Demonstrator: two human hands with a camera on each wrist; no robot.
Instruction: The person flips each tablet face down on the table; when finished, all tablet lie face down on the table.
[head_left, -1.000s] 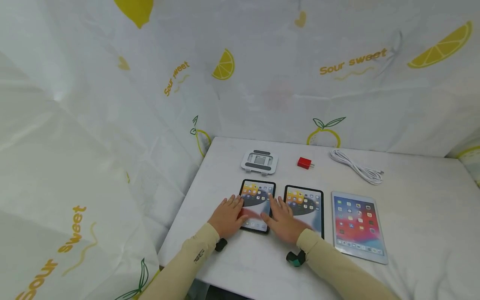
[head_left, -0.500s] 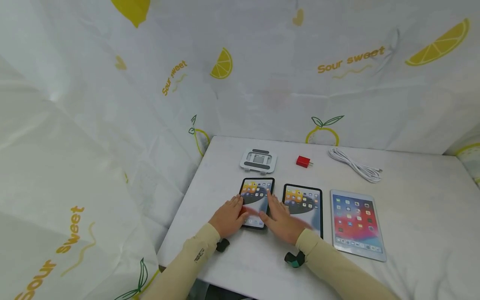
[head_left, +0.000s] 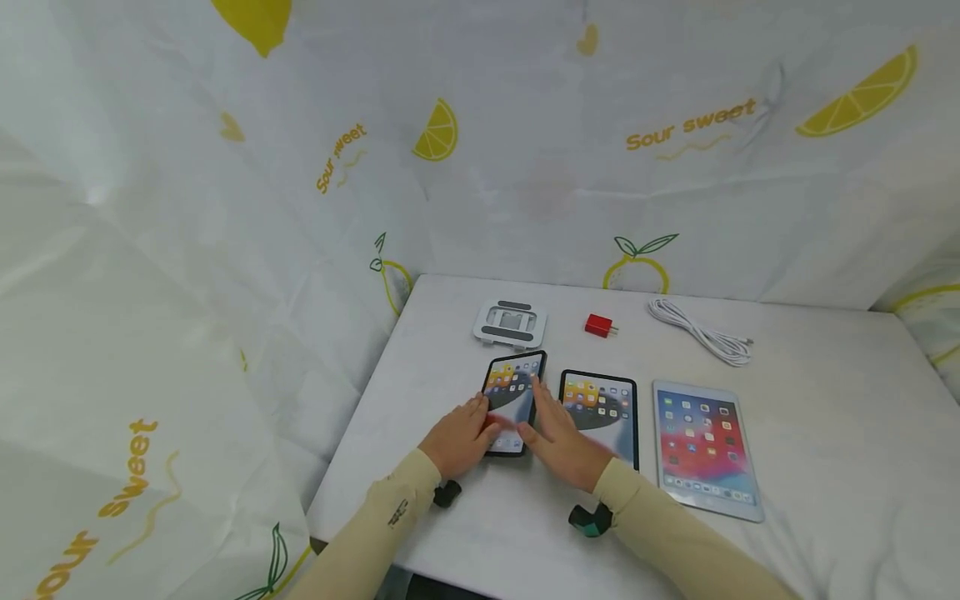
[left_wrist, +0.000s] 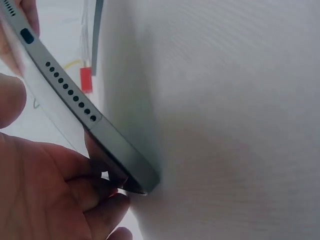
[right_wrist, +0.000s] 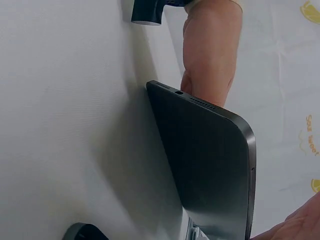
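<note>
A black-framed tablet (head_left: 512,400) with a lit screen is tilted, its right edge raised and its left edge low near the tabletop. My left hand (head_left: 457,435) holds the left edge, thumb over the screen side; the left wrist view shows its fingers (left_wrist: 102,212) bunched at the low corner of the tablet (left_wrist: 75,95), whose edge has speaker holes and a port. At the raised edge, my right hand (head_left: 564,440) grips with fingers along the side and thumb toward the screen. In the right wrist view the dark back of the tablet (right_wrist: 200,155) faces the camera.
A second black-framed tablet (head_left: 600,408) lies partly under the right forearm, with a silver-white tablet (head_left: 705,446) to its right. Behind are a white folding stand (head_left: 511,323), a red charger plug (head_left: 599,326) and a coiled white cable (head_left: 701,332). Printed white sheeting (head_left: 525,192) encloses the table.
The left tablet lay flat one second ago; its right edge has since risen in my right hand. My left hand has stayed at the left edge. The head view has shifted slightly.
</note>
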